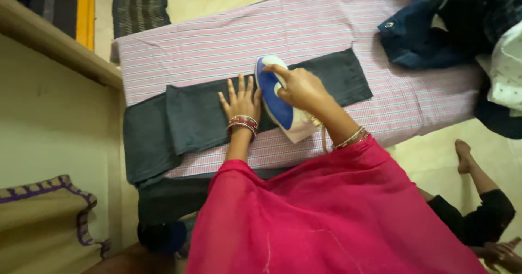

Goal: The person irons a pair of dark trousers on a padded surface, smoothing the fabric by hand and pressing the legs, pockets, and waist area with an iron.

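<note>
A dark grey garment [190,116] lies folded lengthwise across a table covered with a pink striped cloth [283,29]. My right hand [299,86] grips the handle of a blue and white iron [274,103] that rests on the garment. Just left of the iron, my left hand [239,100] presses flat on the fabric with its fingers spread. Bangles circle both wrists. The garment's left end hangs over the table edge.
A heap of dark blue and white clothes [451,29] sits at the table's right end. Another person's leg and foot [473,165] rest on the floor at right. A shelf edge [54,45] and a tan cushion [43,225] are at left.
</note>
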